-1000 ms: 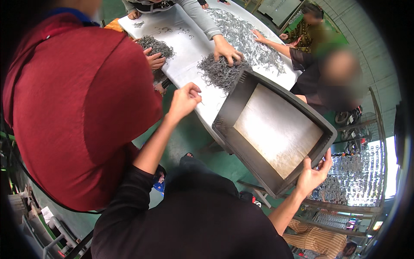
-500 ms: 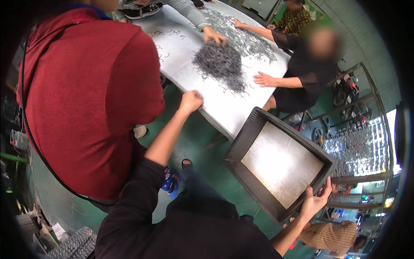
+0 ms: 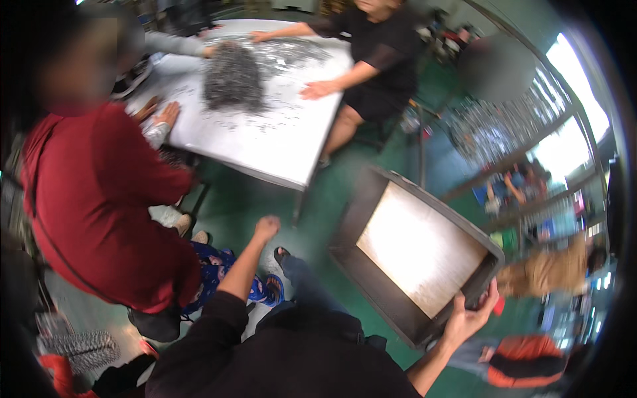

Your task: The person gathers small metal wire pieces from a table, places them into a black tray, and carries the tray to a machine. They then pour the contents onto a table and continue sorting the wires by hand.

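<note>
My right hand point(image 3: 468, 314) grips the lower right rim of a dark plastic bin point(image 3: 391, 302). Thumb on the inner side, fingers outside, it holds the bin tilted in the air. The bin's light, worn bottom shows bare. My left hand point(image 3: 267, 229) is closed in a loose fist in mid-air, between the table and my body, with nothing seen in it. Beyond it stands a white table point(image 3: 265, 149). On its top lies a dark heap of small curved metal pieces point(image 3: 232, 79), with more silvery pieces point(image 3: 288, 58) spread behind.
A person in a red top point(image 3: 106, 212) stands close at my left. Across the table, a person in black point(image 3: 381, 50) rests both hands on it. A grey sleeve point(image 3: 176, 44) reaches the heap. Racks of hanging metal parts point(image 3: 504, 126) stand at the right, near more people.
My left hand has come off the table edge and back toward me. The view has turned and the table now lies farther away. My right hand still holds the bin.
</note>
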Available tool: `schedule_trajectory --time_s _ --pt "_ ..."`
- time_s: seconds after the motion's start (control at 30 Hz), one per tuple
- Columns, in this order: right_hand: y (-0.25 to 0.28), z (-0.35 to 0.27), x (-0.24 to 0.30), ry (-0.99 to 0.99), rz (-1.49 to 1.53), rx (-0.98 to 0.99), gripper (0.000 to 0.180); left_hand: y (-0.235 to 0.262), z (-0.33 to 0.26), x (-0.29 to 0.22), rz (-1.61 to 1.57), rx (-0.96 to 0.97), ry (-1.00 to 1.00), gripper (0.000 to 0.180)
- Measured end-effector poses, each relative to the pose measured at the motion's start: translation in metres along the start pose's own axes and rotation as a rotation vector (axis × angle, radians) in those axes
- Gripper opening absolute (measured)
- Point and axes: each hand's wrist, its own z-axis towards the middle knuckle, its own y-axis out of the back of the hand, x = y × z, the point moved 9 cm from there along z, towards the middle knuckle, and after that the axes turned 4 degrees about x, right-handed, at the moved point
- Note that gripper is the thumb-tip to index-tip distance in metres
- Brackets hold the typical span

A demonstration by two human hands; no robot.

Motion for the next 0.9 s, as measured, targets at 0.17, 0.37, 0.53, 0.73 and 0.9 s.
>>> schedule_trajectory --time_s 0.17,0.37,0.53,0.73,0.9 --pt "0.07 -0.04 -0.105 -0.359 0.057 -0.163 0.072 -0.098 -0.102 0.146 0.358 0.5 0.333 0.023" --pt "0.227 -0.135 -0.206 -0.775 0.063 -0.558 0.087 -0.07 -0.132 0.23 0.395 0.541 0.408 0.022" --pt "0.343 -0.218 -0.234 -0.849 0.084 -0.894 0.082 -0.039 -0.115 0.267 0.974 0.753 0.525 0.023" --pt "0.431 -0.297 -0.275 -0.851 -0.063 -1.006 0.081 -0.159 -0.087 0.138 0.929 0.641 0.293 0.022" --pt "0.519 -0.357 -0.306 -0.986 -0.247 -1.038 0.078 -0.377 -0.099 0.003 0.749 0.642 0.087 0.024"
